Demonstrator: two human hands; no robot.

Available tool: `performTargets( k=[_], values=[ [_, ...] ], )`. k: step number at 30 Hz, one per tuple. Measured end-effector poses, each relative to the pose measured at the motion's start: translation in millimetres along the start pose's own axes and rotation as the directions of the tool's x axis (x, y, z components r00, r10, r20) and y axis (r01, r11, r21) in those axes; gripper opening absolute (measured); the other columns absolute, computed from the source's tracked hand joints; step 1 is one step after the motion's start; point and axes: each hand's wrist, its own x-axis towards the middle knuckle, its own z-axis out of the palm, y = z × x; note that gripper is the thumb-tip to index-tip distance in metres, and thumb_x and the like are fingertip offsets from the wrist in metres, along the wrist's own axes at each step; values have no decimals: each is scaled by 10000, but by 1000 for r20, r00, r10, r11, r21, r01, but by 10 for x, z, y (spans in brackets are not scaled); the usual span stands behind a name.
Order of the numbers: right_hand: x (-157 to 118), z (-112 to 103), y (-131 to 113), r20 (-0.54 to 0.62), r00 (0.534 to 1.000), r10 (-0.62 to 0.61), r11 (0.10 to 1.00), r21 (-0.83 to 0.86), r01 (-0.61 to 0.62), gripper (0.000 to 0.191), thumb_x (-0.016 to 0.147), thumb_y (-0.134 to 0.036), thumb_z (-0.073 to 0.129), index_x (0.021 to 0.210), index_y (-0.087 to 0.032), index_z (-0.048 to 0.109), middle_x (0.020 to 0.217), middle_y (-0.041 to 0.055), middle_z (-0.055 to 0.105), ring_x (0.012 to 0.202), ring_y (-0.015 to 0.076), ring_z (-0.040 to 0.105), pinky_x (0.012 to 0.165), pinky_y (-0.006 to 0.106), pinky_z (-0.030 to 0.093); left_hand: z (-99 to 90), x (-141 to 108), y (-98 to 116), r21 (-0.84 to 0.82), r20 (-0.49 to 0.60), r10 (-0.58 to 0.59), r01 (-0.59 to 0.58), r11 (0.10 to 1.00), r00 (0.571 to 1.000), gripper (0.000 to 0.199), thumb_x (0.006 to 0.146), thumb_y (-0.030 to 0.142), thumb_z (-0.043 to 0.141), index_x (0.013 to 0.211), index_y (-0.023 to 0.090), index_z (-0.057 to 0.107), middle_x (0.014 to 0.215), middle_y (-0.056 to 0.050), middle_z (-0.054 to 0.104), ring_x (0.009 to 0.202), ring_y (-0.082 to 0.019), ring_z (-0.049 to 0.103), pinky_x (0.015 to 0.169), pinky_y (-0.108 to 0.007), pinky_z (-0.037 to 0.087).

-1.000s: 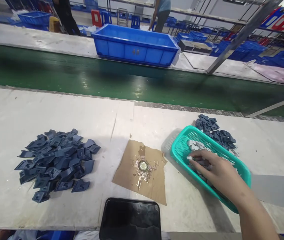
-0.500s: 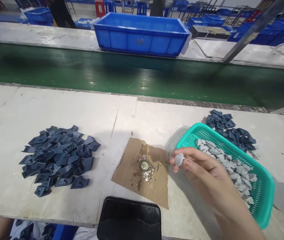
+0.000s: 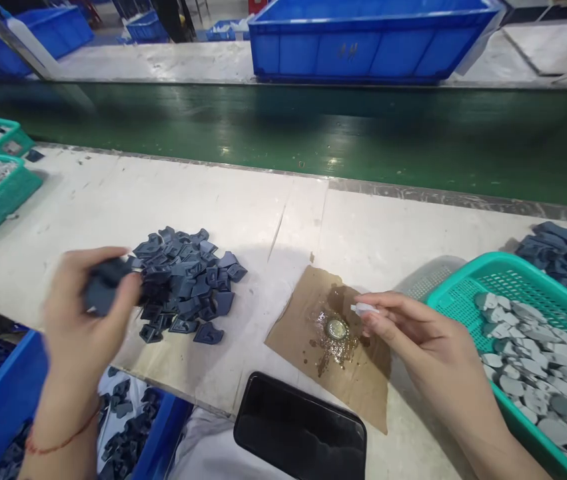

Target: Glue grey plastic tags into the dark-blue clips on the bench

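Observation:
My left hand [image 3: 86,310], smeared by motion, is closed around a dark blue-grey plastic part [image 3: 106,283]. It is at the left edge of a pile of similar dark parts [image 3: 183,283] on the table. Between thumb and fingers my right hand [image 3: 423,340] pinches a small light grey plastic piece [image 3: 364,309]. That piece is just above the right side of a brown cardboard sheet [image 3: 358,380], which has a wet patch and a small round shiny piece [image 3: 336,328] on it. Right of this hand, a green basket [image 3: 456,287] holds many light grey pieces [image 3: 533,360].
A black phone [image 3: 300,427] lies at the table's front edge. More dark parts [image 3: 563,257] are behind the green basket. Two green baskets [image 3: 6,200] stand at far left. Blue bins [image 3: 163,427] sit below the edge. Beyond the green belt [image 3: 263,127] stands a large blue crate [image 3: 363,50].
My view has swung left and nearer. My left hand has come up from below the table edge and now holds a dark part. The grey piece in my right hand has turned and is over the cardboard.

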Motion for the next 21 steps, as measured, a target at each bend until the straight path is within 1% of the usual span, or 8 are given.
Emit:
performTargets(
  k=[1, 3, 6, 9, 12, 15, 17, 21],
  values=[
    [-14, -9, 13, -5, 1000, -2, 1000, -28, 2, 214, 856, -476, 766, 916, -273, 803, 887, 53, 793, 672, 197, 721, 571, 279, 603, 101, 68, 84, 2, 132, 118, -119, 993, 984, 327, 923, 445, 636, 1159, 229, 702, 1006, -28, 658, 921, -251, 638, 879, -425, 540],
    [-27, -23, 35, -9, 1000, -15, 998, -68, 14, 218, 872, -483, 747, 924, -281, 810, 874, 48, 793, 673, 201, 725, 581, 289, 611, 324, 201, 224, 19, 375, 258, -285, 958, 890, 376, 976, 471, 507, 1172, 221, 707, 1009, -54, 670, 930, -276, 641, 876, -448, 530],
    [-12, -30, 47, 13, 1000, -25, 997, -77, 26, 226, 885, -474, 729, 958, -276, 811, 818, 44, 786, 692, 210, 734, 612, 307, 624, 568, 327, 312, 87, 531, 257, -354, 931, 808, 431, 978, 461, 480, 1255, 206, 689, 1079, -80, 684, 1043, -331, 633, 1022, -552, 456],
    [22, -32, 39, 49, 998, -31, 998, -60, 34, 185, 895, -412, 717, 996, -290, 812, 965, 44, 799, 754, 200, 748, 676, 317, 637, 638, 370, 267, 55, 578, 281, -379, 924, 766, 556, 978, 571, 488, 1346, 182, 639, 1135, -86, 696, 1153, -371, 613, 1117, -619, 368],
    [64, -51, 34, 83, 995, -55, 996, -59, 60, 141, 888, -335, 719, 989, -306, 813, 1066, 29, 782, 758, 166, 735, 687, 293, 628, 628, 402, 216, 3, 607, 297, -376, 926, 737, 740, 951, 774, 384, 1210, 157, 698, 1072, -83, 701, 1052, -352, 633, 1096, -612, 402],
    [117, -82, 54, 85, 995, -48, 998, -37, 52, 118, 857, -295, 761, 968, -291, 802, 921, 15, 779, 729, 155, 719, 665, 270, 609, 635, 450, 256, -22, 615, 285, -345, 938, 735, 842, 870, 891, 400, 1090, 149, 731, 954, -65, 676, 986, -329, 632, 1084, -608, 420],
    [146, -98, 82, 85, 996, -31, 999, -1, 32, 112, 839, -286, 789, 950, -277, 794, 818, 8, 767, 722, 163, 718, 655, 270, 600, 655, 483, 317, -19, 612, 298, -364, 931, 733, 872, 855, 919, 380, 1061, 154, 746, 900, -58, 664, 973, -327, 641, 1052, -615, 451],
    [151, -105, 152, 150, 988, -28, 999, 19, 25, 87, 863, -286, 785, 949, -270, 790, 841, 3, 758, 752, 155, 709, 678, 271, 584, 674, 521, 417, 26, 600, 355, -461, 887, 717, 931, 901, 901, 248, 1036, 136, 761, 952, -55, 690, 987, -321, 676, 958, -608, 525]
  ],
)
